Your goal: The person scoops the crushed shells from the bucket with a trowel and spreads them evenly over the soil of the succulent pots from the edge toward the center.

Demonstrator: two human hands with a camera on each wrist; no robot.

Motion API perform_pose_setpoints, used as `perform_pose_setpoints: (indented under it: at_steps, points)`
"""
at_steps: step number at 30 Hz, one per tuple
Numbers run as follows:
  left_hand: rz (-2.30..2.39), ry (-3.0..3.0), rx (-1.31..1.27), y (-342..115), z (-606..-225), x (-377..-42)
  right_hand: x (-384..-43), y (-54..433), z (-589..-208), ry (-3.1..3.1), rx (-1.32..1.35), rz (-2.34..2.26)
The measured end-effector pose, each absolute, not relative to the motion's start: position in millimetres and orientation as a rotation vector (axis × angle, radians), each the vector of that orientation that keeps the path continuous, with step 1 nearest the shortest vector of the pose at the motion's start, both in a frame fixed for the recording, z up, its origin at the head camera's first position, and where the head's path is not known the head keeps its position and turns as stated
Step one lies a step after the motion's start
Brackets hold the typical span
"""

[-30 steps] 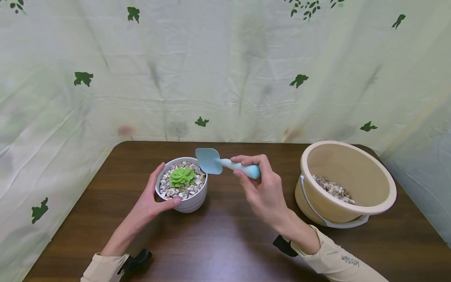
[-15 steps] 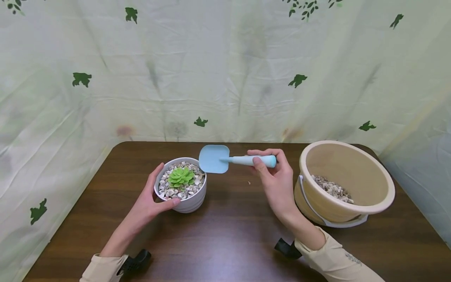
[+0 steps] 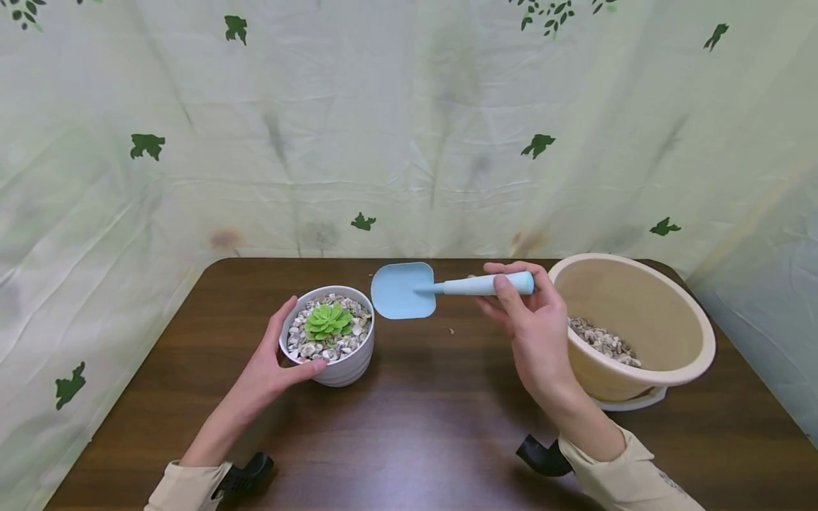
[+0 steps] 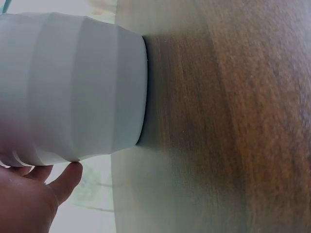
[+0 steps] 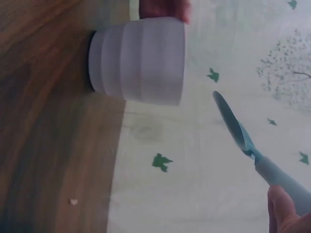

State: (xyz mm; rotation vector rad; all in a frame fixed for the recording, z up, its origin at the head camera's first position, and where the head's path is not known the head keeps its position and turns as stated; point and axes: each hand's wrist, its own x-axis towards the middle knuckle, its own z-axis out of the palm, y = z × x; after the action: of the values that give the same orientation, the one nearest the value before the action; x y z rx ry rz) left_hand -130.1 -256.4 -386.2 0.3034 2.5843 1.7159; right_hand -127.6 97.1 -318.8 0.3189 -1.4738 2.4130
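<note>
A white ribbed pot stands on the table at the left, filled with small pale stones round a green succulent. My left hand holds this pot, thumb at the near rim and fingers on the far left side; the left wrist view shows fingertips against its wall. In my right hand is a light blue trowel, gripped by its handle and raised above the table. Its blade points left, near the pot's right rim, and carries no stones. The right wrist view shows the trowel apart from the pot.
At the right a beige bucket with a grey handle holds more small stones. My right hand partly covers its left side. A stray stone lies on the brown table. Behind hangs a pale curtain printed with leaves.
My right hand has moved right with the trowel, away from the pot and towards the bucket. The blade has turned flatter to the head view. The left hand and pot have stayed in place.
</note>
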Motion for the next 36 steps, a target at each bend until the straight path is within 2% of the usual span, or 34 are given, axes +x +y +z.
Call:
perform_pose_setpoints:
  at_steps: [13, 26, 36]
  points:
    - [1.709, 2.579, 0.307, -257.1, -384.6, -131.3, -115.8, 151.9, -288.2, -1.168, 0.326, 2.442]
    - [1.741, 2.551, 0.325, -255.3, -383.8, -128.3, -131.3, 237.2, -269.8, -0.658, 0.282, 2.740]
    - [1.766, 2.538, 0.340, -256.0, -386.7, -128.2, -138.4, 286.5, -253.3, -0.778, 0.310, 2.632]
